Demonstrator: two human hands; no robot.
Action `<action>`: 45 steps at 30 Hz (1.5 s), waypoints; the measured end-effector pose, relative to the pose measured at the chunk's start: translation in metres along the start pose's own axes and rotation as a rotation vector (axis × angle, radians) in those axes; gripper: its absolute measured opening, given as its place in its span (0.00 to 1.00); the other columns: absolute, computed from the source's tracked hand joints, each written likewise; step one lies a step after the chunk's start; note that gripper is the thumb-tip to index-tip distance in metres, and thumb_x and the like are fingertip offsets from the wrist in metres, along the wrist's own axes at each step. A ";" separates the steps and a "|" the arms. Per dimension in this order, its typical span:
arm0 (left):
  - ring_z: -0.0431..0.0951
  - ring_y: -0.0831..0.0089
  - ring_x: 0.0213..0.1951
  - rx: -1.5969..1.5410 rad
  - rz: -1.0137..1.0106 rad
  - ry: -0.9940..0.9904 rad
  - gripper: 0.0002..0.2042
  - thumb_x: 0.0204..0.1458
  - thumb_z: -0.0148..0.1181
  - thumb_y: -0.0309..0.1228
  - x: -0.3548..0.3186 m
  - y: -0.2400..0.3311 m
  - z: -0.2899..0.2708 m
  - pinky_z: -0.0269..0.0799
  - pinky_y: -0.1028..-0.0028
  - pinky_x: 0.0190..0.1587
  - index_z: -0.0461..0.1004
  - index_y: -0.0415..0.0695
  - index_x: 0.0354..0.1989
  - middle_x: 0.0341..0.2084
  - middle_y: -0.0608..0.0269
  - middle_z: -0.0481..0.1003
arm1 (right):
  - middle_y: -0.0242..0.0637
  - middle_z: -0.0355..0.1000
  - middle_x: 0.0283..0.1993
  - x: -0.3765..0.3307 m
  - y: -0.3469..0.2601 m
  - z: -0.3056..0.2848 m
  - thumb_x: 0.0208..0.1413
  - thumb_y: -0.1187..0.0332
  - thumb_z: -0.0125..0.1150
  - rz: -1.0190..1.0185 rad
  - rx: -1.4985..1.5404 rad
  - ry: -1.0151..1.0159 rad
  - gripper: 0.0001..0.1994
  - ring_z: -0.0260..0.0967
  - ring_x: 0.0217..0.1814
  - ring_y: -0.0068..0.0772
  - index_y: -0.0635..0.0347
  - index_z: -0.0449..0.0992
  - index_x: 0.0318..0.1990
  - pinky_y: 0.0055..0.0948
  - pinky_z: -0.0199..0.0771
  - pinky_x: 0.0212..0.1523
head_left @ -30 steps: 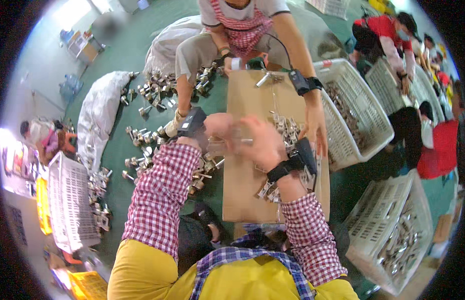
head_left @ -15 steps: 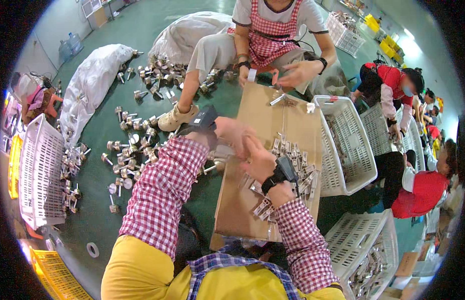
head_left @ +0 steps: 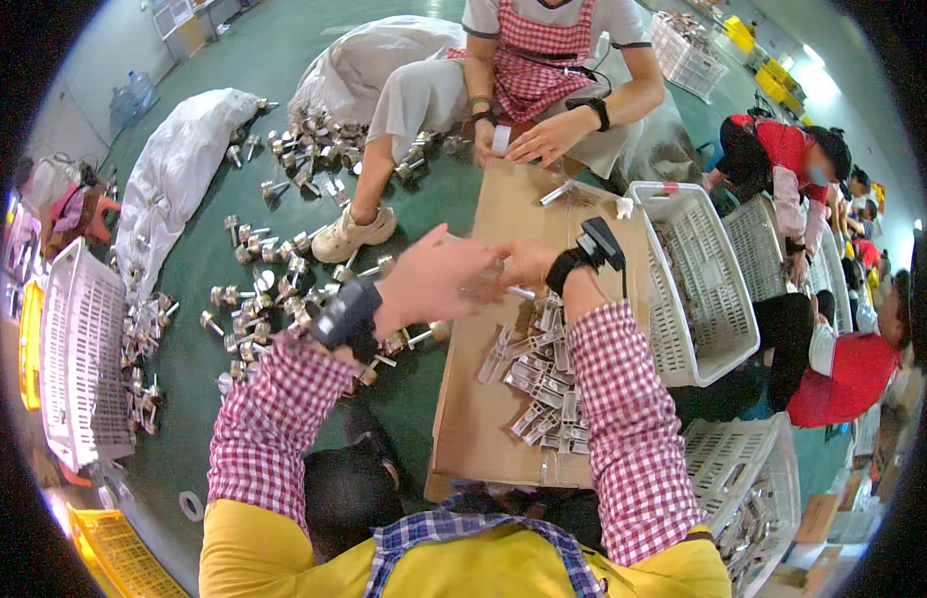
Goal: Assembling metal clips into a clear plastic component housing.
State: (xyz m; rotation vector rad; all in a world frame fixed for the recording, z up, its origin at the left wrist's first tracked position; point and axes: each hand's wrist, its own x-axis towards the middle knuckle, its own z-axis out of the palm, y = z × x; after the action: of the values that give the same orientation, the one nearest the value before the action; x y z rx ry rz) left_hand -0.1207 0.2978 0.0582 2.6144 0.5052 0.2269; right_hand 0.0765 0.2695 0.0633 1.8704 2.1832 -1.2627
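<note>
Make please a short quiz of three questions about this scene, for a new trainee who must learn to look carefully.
1. True or false: the person's left hand and right hand are raised together above the cardboard sheet.
2. Where does the pile of small metal parts lie? A) inside the white basket B) on the cardboard sheet C) on the white sack
3. What does the person wear on each wrist?

Key
1. True; they meet over its left part.
2. B.
3. A dark strap with a small black device; what the fingers hold is too blurred to tell.
</note>
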 end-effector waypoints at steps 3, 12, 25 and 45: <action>0.60 0.61 0.61 0.385 0.167 0.068 0.44 0.34 0.70 0.43 0.006 -0.006 0.026 0.52 0.57 0.63 0.55 0.40 0.62 0.56 0.56 0.63 | 0.38 0.75 0.44 0.023 0.031 -0.006 0.35 0.61 0.70 0.047 0.140 -0.078 0.33 0.72 0.43 0.36 0.55 0.71 0.55 0.33 0.74 0.46; 0.75 0.57 0.44 0.119 0.007 0.016 0.33 0.34 0.64 0.33 0.047 -0.013 0.003 0.69 0.64 0.47 0.66 0.52 0.56 0.39 0.57 0.76 | 0.32 0.74 0.44 0.017 0.059 0.005 0.43 0.54 0.67 -0.060 0.498 0.053 0.27 0.69 0.44 0.26 0.56 0.72 0.51 0.27 0.70 0.44; 0.74 0.77 0.30 -0.271 -0.219 -0.582 0.25 0.34 0.68 0.37 0.120 -0.102 -0.009 0.68 0.74 0.34 0.76 0.46 0.46 0.30 0.67 0.79 | 0.39 0.67 0.55 0.031 0.051 0.060 0.33 0.61 0.74 -0.323 0.034 0.861 0.34 0.69 0.51 0.44 0.54 0.70 0.54 0.37 0.72 0.49; 0.65 0.57 0.57 0.432 0.014 0.151 0.34 0.32 0.68 0.36 0.100 -0.078 0.019 0.56 0.59 0.61 0.66 0.39 0.52 0.53 0.52 0.67 | 0.40 0.75 0.46 0.086 0.114 -0.039 0.44 0.47 0.66 -0.086 0.339 0.577 0.29 0.72 0.47 0.38 0.54 0.75 0.50 0.33 0.70 0.47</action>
State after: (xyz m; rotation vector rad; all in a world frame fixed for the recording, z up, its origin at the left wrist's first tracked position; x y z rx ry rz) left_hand -0.0484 0.3937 0.0121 3.0356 0.6489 0.3553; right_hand 0.1647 0.3587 -0.0158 2.5707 2.4423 -1.2982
